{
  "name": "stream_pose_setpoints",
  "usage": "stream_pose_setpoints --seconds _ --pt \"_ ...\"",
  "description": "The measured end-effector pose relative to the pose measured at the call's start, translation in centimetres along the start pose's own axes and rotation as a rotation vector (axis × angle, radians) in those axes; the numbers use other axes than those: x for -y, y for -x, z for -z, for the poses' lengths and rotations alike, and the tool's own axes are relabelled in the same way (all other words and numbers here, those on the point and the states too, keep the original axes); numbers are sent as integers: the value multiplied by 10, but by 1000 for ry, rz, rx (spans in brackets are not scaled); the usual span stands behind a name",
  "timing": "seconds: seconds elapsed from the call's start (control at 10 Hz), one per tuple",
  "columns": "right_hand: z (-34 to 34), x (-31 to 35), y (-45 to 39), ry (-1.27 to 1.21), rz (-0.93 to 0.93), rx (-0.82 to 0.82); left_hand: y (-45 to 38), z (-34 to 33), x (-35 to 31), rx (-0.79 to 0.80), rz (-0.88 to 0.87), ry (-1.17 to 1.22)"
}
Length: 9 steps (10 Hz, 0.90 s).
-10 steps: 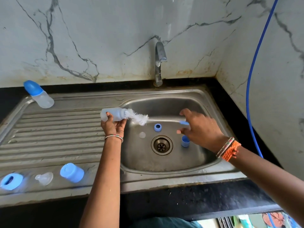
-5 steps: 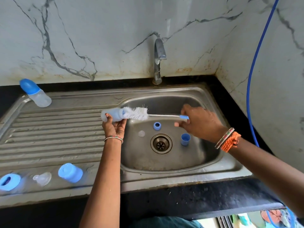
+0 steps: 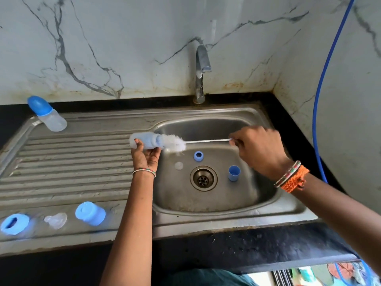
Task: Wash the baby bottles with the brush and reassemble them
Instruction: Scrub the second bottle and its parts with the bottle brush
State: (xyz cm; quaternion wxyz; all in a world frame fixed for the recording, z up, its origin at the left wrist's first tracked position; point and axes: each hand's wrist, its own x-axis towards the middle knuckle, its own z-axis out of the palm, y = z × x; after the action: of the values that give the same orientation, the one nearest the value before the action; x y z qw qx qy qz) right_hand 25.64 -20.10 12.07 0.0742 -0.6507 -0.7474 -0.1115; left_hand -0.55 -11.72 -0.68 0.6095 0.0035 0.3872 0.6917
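My left hand grips a small clear baby bottle lying sideways over the left rim of the sink basin. My right hand pinches the thin handle of a white bottle brush. The bristle head sits partly inside the bottle's mouth. In the basin lie a blue ring, a blue cap and a clear disc. A second, assembled bottle with a blue cap stands at the back left of the drainboard.
On the front left of the drainboard sit a blue ring, a clear teat and a blue cap. The tap rises behind the basin with no water running. A blue hose hangs along the right wall.
The brush head has been pushed leftward, further into the bottle's mouth. My right hand has shifted a little left with the handle. The loose parts have not moved.
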Motion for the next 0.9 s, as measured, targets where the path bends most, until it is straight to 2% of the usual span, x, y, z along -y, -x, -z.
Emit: stream_pose_setpoints --seconds 0.1,0.2,0.3,0.4,0.5,0.6,0.7,0.8,0.9 --pt "-15 -7 5 91 181 -366 1 -4 3 25 20 -17" --pt "-12 -7 0 -259 -84 96 0 -3 6 58 51 -14" --pt "-11 -14 -4 -1101 -513 878 0 0 6 108 65 33" --pt "-14 -12 0 -955 -372 693 0 1 1 109 52 25" --pt "-15 -8 4 -148 26 -5 -2 3 2 74 42 -44" --pt "-21 -11 0 93 332 -501 1 1 7 65 52 -72" --pt "-21 -6 -1 -11 214 -291 -2 2 6 74 88 -63" --pt "-15 -13 -1 -832 -284 579 0 7 2 112 119 -22" --pt "-25 -30 8 -1357 -448 1007 4 2 -2 143 117 -15"
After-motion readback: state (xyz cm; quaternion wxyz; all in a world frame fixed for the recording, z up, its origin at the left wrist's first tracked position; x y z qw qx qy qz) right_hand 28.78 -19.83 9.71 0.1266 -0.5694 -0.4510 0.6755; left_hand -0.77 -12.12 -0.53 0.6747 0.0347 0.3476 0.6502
